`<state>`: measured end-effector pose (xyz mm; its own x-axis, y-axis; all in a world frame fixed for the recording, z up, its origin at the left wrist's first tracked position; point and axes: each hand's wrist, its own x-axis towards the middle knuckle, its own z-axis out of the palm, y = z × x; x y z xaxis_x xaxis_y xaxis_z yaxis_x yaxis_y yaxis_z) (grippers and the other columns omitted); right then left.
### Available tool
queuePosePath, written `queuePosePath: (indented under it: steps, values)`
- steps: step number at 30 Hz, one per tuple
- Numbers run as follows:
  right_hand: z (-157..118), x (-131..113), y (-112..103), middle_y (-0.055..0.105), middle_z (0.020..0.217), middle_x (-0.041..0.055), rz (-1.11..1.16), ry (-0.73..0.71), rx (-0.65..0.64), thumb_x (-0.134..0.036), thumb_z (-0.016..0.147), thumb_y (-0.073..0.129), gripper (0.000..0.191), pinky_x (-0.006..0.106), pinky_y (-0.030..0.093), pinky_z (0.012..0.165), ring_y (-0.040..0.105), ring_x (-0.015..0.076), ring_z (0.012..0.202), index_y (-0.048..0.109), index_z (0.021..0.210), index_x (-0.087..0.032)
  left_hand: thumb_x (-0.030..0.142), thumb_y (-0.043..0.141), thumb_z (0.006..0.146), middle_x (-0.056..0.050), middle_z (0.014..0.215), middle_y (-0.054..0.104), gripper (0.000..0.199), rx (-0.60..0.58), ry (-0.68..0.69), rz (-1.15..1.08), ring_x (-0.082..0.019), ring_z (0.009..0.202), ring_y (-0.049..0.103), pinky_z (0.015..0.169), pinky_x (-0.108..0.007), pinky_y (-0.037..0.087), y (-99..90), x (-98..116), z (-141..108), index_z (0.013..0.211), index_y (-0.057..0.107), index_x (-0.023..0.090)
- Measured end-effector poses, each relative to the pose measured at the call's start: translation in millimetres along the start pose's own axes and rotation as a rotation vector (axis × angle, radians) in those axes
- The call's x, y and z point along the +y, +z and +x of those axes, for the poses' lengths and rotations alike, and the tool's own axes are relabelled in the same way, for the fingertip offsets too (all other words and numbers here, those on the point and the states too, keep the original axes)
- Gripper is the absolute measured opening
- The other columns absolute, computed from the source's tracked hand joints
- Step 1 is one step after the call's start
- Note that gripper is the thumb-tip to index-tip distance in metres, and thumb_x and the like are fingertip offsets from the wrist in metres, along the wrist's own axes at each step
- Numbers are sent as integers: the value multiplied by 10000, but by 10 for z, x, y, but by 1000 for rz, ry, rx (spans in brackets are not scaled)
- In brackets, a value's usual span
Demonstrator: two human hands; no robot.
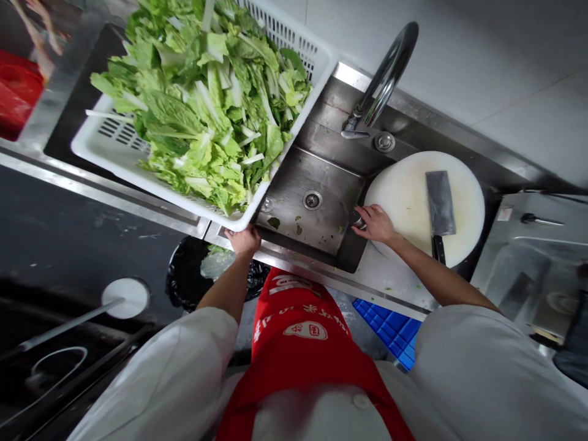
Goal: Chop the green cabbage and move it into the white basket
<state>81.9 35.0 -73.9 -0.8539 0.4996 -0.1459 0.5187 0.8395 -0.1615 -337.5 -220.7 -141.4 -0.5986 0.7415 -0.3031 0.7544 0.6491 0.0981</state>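
Note:
A white plastic basket (117, 158), heaped with cut leafy greens (211, 116), rests across the sink counter at the upper left. My left hand (244, 240) is closed at the basket's near corner, its fingertips partly hidden under the rim. Over the right wall of the steel sink (321, 228), my right hand (377, 224) has its thumb and fingers round a small shiny metal piece (359, 218), whose kind I cannot make out. Beside that hand lies a round white chopping board (399, 190), bearing a cleaver (441, 202) with a black handle.
A curved tap (390, 67) rises behind the sink. Leaf scraps surround the drain (312, 199). Below the counter stand a black-lined bin (184, 282) and a blue crate (390, 327). Red plastic (18, 92) is at far left; a steel basin (533, 245) is at right.

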Motion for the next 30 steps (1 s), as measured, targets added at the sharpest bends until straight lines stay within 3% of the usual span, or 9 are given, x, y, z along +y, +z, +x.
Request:
queuePosePath:
  steps: [15, 30]
  values:
    - [9, -16, -19, 673, 1217, 225, -27, -12, 13, -604, 994, 481, 723, 478, 413, 1087, 605, 343, 1099, 586, 1419, -28, 329, 383, 960, -168, 953, 745, 418, 0, -6, -18, -351, 960, 663, 1105, -559, 196, -1, 7, 2, 1019, 768, 175]
    - [-11, 19, 35, 671, 1256, 218, -11, 5, -8, -599, 979, 496, 721, 521, 404, 1070, 610, 360, 1122, 548, 1470, -74, 335, 387, 966, -169, 969, 745, 420, -18, 2, 7, -347, 977, 654, 1128, -561, 169, -16, 2, -4, 1036, 767, 171]
